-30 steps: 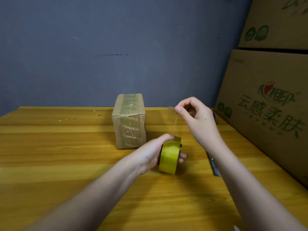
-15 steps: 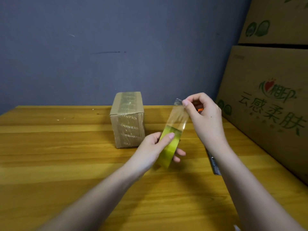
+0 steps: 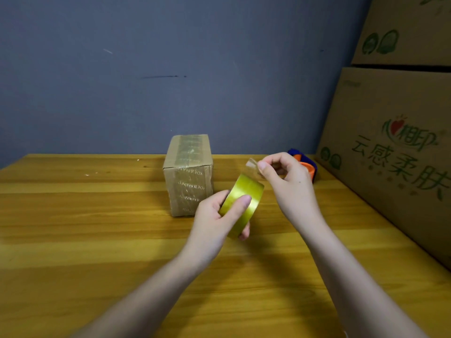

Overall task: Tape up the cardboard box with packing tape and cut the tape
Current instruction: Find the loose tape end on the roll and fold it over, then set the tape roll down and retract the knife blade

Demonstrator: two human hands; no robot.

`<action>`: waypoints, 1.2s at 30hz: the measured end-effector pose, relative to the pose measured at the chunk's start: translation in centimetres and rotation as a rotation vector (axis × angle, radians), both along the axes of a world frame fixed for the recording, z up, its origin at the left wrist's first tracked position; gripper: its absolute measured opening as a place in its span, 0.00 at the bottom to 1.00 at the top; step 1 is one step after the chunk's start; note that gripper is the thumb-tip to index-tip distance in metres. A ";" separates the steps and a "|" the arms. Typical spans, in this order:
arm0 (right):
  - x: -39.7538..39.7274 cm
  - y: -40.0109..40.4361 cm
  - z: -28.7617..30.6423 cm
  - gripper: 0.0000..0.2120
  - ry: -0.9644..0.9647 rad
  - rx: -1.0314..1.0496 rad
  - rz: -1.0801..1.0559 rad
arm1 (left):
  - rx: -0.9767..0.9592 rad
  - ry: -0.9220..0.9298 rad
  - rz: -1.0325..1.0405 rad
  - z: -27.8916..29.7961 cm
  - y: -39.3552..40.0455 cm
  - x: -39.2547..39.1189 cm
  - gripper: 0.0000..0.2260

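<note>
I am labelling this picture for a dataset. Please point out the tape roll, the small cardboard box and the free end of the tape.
tape roll [image 3: 244,203]: head view, on its yellow outer band.
small cardboard box [image 3: 189,189]: head view, on its printed front face.
free end of the tape [image 3: 252,164]: head view, on the clear strip.

The tape roll [image 3: 241,203] has come up from where it stood on edge on the bench [image 3: 97,252] a second ago; the left hand [image 3: 214,220] now holds it lifted and tilted, its broad yellow band facing up, thumb laid across that band. It sits nearer the cardboard box [image 3: 188,176] than before, just beside the box's lower right corner. The right hand [image 3: 285,181] has dropped closer to the roll, so the pulled strip of clear tape [image 3: 252,165] pinched in its fingertips is much shorter than half a second ago. Behind that hand an orange and blue tool [image 3: 305,164] is now uncovered, while the grey tool formerly seen beside the right forearm is hidden.
</note>
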State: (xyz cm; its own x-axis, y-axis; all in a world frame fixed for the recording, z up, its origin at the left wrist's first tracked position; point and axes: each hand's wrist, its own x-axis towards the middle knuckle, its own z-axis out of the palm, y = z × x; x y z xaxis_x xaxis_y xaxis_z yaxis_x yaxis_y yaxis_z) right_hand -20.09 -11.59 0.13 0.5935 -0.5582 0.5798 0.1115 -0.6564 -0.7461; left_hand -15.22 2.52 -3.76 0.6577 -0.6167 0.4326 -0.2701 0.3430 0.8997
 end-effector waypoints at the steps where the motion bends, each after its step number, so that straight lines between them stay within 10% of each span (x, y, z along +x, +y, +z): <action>1: 0.1 0.0 -0.1 0.04 0.006 0.009 0.005 | 0.003 -0.017 0.007 0.0 0.0 0.0 0.11; 19: 0.2 0.3 -0.3 0.06 0.170 0.278 0.276 | 0.125 -0.275 0.155 -0.7 0.5 1.4 0.16; 27: 1.1 0.9 -0.9 0.05 0.161 0.784 0.303 | 0.231 -0.597 0.236 -0.6 0.4 1.8 0.14; 36: 1.5 0.1 -3.6 0.10 0.072 0.444 0.002 | 0.163 0.072 0.046 0.0 -1.0 1.7 0.27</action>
State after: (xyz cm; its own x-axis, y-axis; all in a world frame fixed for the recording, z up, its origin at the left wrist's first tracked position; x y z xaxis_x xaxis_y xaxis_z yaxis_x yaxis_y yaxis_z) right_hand -18.62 -11.46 -3.51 0.6248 -0.7426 0.2413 0.0500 -0.2704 -0.9614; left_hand -13.53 1.56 -3.72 0.7127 -0.6429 0.2806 -0.2155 0.1801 0.9598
